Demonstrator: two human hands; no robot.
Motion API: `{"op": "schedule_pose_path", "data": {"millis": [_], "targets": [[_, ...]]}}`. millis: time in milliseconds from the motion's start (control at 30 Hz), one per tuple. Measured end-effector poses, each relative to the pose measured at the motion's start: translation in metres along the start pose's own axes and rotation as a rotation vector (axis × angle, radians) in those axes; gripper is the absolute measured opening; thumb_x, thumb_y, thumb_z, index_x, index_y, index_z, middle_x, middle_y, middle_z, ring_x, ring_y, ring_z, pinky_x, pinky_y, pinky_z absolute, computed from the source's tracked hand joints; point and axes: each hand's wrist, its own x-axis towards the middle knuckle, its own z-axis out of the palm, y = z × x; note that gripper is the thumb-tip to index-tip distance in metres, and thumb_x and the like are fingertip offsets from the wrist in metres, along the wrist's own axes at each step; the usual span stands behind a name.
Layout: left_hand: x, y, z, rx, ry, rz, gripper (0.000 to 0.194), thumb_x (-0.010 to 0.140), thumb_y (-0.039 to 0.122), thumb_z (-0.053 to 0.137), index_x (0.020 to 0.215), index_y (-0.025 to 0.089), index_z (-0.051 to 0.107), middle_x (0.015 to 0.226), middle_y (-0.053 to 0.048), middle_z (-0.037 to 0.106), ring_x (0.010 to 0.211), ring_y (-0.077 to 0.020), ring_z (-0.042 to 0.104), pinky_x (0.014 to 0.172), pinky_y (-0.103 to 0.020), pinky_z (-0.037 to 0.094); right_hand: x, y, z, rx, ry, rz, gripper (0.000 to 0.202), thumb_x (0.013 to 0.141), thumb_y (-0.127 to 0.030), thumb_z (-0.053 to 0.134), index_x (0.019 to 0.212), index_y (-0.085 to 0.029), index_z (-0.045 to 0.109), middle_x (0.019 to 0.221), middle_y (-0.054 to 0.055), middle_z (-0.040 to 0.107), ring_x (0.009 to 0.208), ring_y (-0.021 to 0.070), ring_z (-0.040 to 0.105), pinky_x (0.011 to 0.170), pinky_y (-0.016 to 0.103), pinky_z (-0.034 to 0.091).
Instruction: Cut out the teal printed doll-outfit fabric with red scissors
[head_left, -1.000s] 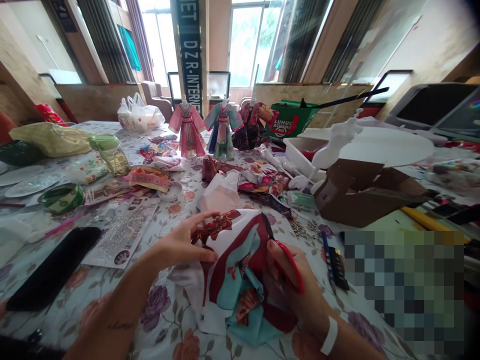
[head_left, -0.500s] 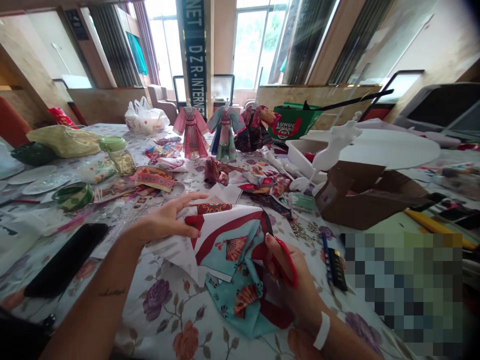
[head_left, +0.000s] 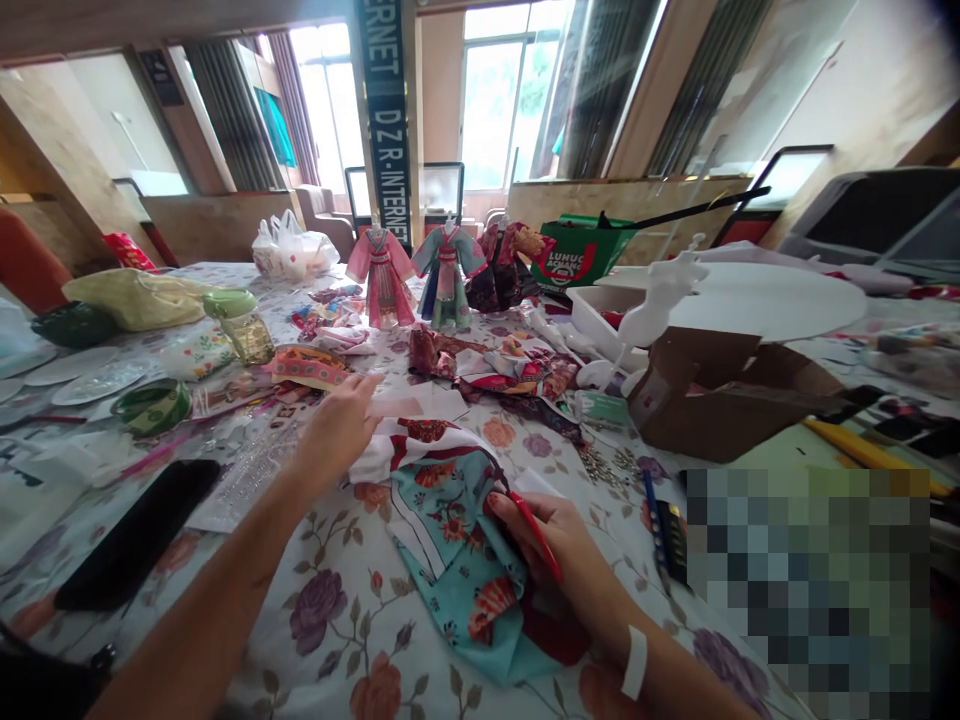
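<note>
My right hand (head_left: 547,540) is closed round red-handled scissors (head_left: 534,535) at the right edge of a printed cloth (head_left: 457,530). The cloth is turquoise with fans, plus dark red and white parts, and lies crumpled on the flowered tablecloth. Its blades are hidden by cloth and fingers. My left hand (head_left: 346,420) reaches over the cloth's upper left, its fingers stretched forward beside pale paper pieces (head_left: 420,402); nothing shows in its grasp. Three small dressed figures stand behind: one pink (head_left: 380,275), one green and blue (head_left: 448,275), one dark red (head_left: 499,265).
An open cardboard box (head_left: 727,395) and white mannequin (head_left: 656,305) stand right. A black phone (head_left: 139,535), green tape roll (head_left: 152,405) and jar (head_left: 251,335) lie left. Fabric scraps (head_left: 517,370) spread ahead. A blue pen (head_left: 654,520) is near my right wrist.
My left hand has let go of the cloth and moved left and up. The cloth's upper part has dropped flatter, and the white paper beneath its left side no longer shows there. The scissors have turned slightly.
</note>
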Motion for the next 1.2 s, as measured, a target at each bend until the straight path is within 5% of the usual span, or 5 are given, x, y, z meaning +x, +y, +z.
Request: {"op": "schedule_pose_path", "data": {"millis": [167, 300, 500, 767, 1200], "targets": [[-0.060, 0.012, -0.003, -0.119, -0.206, -0.153, 0.017, 0.085, 0.034, 0.051, 0.082, 0.020, 0.060, 0.060, -0.001, 0.062, 0.059, -0.0213, 0.060, 0.062, -0.031, 0.044, 0.001, -0.001, 0.002, 0.026, 0.022, -0.003, 0.052, 0.075, -0.060, 0.065, 0.053, -0.020, 0.041, 0.042, -0.008, 0.031, 0.039, 0.0068, 0.023, 0.040, 0.024, 0.015], [-0.084, 0.010, 0.009, -0.074, -0.236, -0.121, 0.022, 0.085, 0.031, 0.052, 0.099, 0.019, 0.064, 0.098, -0.011, 0.067, 0.094, -0.0301, 0.062, 0.080, -0.038, 0.046, 0.000, -0.005, 0.003, 0.037, 0.022, -0.028, 0.052, 0.077, -0.059, 0.064, 0.051, -0.019, 0.041, 0.041, -0.007, 0.037, 0.039, 0.0073, 0.028, 0.042, 0.024, 0.017], [-0.039, -0.011, 0.019, 0.060, 0.028, 0.015, 0.052, 0.084, 0.017, 0.049, 0.135, 0.024, 0.047, 0.141, -0.011, 0.044, 0.132, -0.0321, 0.037, 0.104, -0.044, 0.034, -0.001, -0.007, 0.004, 0.047, 0.004, -0.035, 0.053, 0.076, -0.060, 0.063, 0.050, -0.019, 0.041, 0.040, -0.006, 0.037, 0.039, 0.0076, 0.027, 0.042, 0.025, 0.017], [-0.021, -0.007, 0.015, 0.052, 0.077, -0.184, 0.023, 0.086, 0.029, 0.050, 0.104, 0.018, 0.060, 0.081, -0.010, 0.067, 0.087, -0.0308, 0.065, 0.077, -0.038, 0.046, -0.003, -0.012, 0.006, 0.075, 0.102, -0.028, 0.051, 0.075, -0.060, 0.062, 0.052, -0.020, 0.043, 0.041, -0.006, 0.040, 0.039, 0.0087, 0.031, 0.042, 0.025, 0.020], [-0.071, 0.020, 0.021, -1.601, 0.060, -0.950, 0.020, 0.079, 0.000, 0.059, 0.088, 0.016, 0.051, 0.081, -0.007, 0.066, 0.080, -0.0155, 0.068, 0.071, -0.023, 0.055, -0.002, -0.004, 0.005, 0.177, 0.065, -0.028, 0.049, 0.080, -0.056, 0.061, 0.053, -0.019, 0.045, 0.042, -0.006, 0.042, 0.039, 0.0076, 0.030, 0.043, 0.025, 0.017]]}}
